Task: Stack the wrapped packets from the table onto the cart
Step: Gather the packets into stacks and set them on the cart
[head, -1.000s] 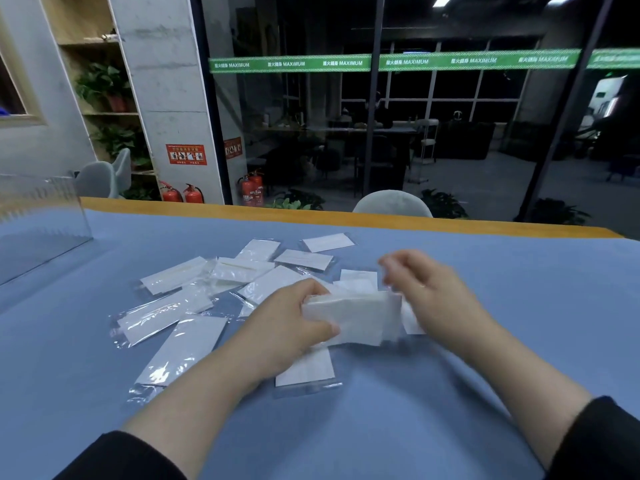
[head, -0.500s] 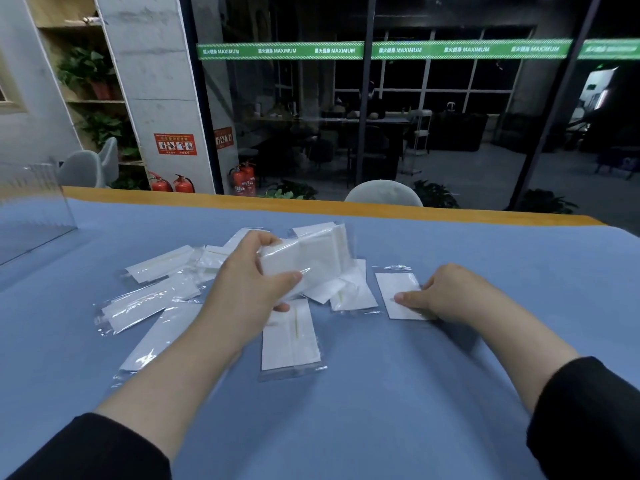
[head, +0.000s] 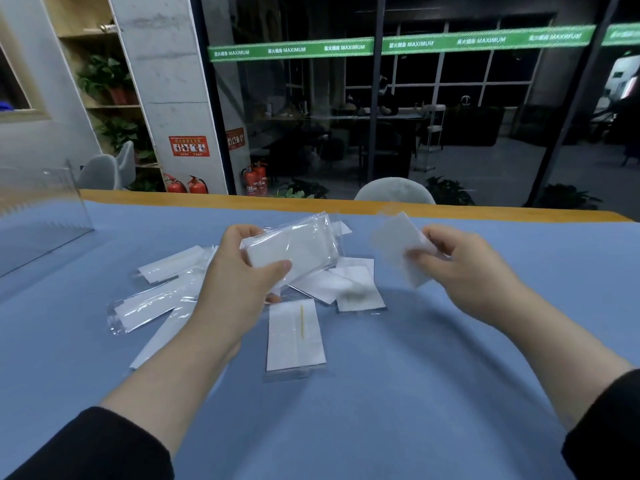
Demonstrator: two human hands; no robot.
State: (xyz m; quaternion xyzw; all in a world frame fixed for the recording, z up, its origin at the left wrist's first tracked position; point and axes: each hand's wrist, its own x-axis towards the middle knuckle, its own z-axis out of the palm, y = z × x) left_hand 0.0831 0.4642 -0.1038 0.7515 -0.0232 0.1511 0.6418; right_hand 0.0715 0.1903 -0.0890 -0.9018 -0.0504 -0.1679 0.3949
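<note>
Left hand (head: 239, 271) grips a thick stack of clear-wrapped white packets (head: 294, 249), right hand (head: 474, 268) pinches a single blurry one (head: 398, 247), both up over the blue-covered table (head: 415, 393). More packets (head: 294, 337) lie scattered underneath; dark glass wall (head: 433, 116) and red fire extinguishers (head: 187, 185) at the far side.

This looks like an office: a big glass wall (head: 381, 116) with a green strip (head: 398, 45), desks behind it (all dark), and fire extinguishers (head: 187, 184) far left.
</note>
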